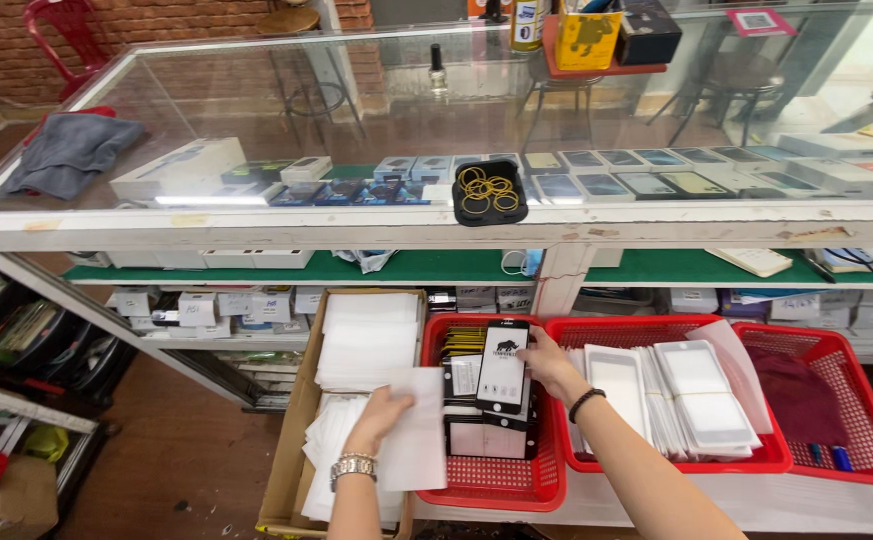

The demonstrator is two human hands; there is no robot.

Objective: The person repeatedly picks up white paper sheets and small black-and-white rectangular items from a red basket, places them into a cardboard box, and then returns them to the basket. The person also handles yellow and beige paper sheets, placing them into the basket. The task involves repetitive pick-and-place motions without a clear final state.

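Observation:
My left hand (382, 412), with a metal watch on the wrist, grips a white paper sleeve (419, 440) over the edge between a cardboard box (292, 450) and a red basket (502, 482). My right hand (545, 362), a dark band on its wrist, holds a black phone-screen protector card (503, 365) upright above that red basket, which holds several black-edged packets. The cardboard box is filled with stacks of white sleeves (369, 340).
A second red basket (672, 462) holds bundled white packets, and a third (857, 400) holds a dark red cloth. Ahead stands a glass display counter (357, 225) with phone boxes inside, a black tray of rubber bands (490, 190) and a grey cloth (72, 150) on top.

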